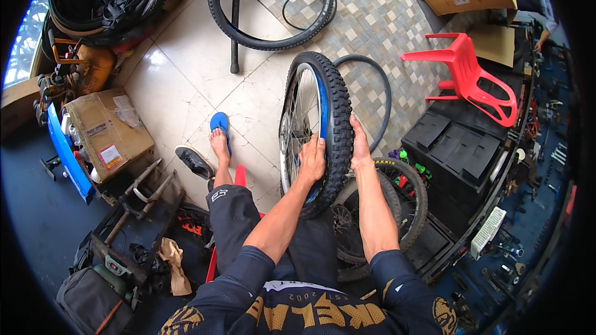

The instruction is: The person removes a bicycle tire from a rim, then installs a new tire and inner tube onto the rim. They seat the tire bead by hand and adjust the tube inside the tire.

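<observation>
A spoked bicycle wheel (pixel 302 118) stands upright in front of my lap, tilted slightly. It wears a knobby black tire (pixel 339 102) and has a blue rim (pixel 323 102). On the wheel's left side, my left hand (pixel 312 158) is closed at the blue rim and the tire's sidewall, with its fingertips by the spokes. From the right, my right hand (pixel 360 144) presses against the tread with its palm, and its fingers are partly hidden behind the tire. Between them the two hands hold the wheel up.
A loose tire (pixel 273 44) and a black hose (pixel 386 87) lie ahead on the tiles. A red plastic chair (pixel 467 77) and a black toolbox (pixel 456 142) are at the right, near more wheels (pixel 417 211). A cardboard box (pixel 102 127) stands left. Another person's hand (pixel 539 44) shows far right.
</observation>
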Available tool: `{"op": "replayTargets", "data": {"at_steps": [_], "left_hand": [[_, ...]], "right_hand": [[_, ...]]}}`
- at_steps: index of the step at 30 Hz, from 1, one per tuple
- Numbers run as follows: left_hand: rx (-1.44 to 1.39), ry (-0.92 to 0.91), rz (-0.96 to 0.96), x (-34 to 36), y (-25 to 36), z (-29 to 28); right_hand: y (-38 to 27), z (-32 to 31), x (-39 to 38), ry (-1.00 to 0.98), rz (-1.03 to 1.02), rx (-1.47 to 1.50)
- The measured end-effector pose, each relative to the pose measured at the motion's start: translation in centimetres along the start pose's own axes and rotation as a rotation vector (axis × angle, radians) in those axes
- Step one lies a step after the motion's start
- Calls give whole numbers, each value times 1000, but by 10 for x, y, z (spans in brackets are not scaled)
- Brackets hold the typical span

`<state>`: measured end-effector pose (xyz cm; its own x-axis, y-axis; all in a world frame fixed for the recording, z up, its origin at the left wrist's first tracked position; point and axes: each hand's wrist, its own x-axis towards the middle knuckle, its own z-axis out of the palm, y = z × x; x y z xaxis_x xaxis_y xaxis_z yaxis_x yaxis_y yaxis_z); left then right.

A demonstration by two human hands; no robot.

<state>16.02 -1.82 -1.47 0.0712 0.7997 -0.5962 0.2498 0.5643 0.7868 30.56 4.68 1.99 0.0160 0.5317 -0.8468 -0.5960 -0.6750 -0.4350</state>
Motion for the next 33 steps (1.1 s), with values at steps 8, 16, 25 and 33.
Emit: {"op": "replayTargets", "data": {"at_steps": [8, 16, 25, 33], "left_hand": [[-223, 9, 43, 34, 2, 2], [-229, 27, 29, 55, 22, 12], [-481, 0, -37, 71, 25, 19], [-513, -77, -88, 77, 50, 8]], "right_hand": [[-3, 5, -24, -26, 49, -142], [8, -11, -35, 13, -8, -124], [10, -1, -36, 109, -107, -370], [23, -12, -17, 367, -513, -720]]}}
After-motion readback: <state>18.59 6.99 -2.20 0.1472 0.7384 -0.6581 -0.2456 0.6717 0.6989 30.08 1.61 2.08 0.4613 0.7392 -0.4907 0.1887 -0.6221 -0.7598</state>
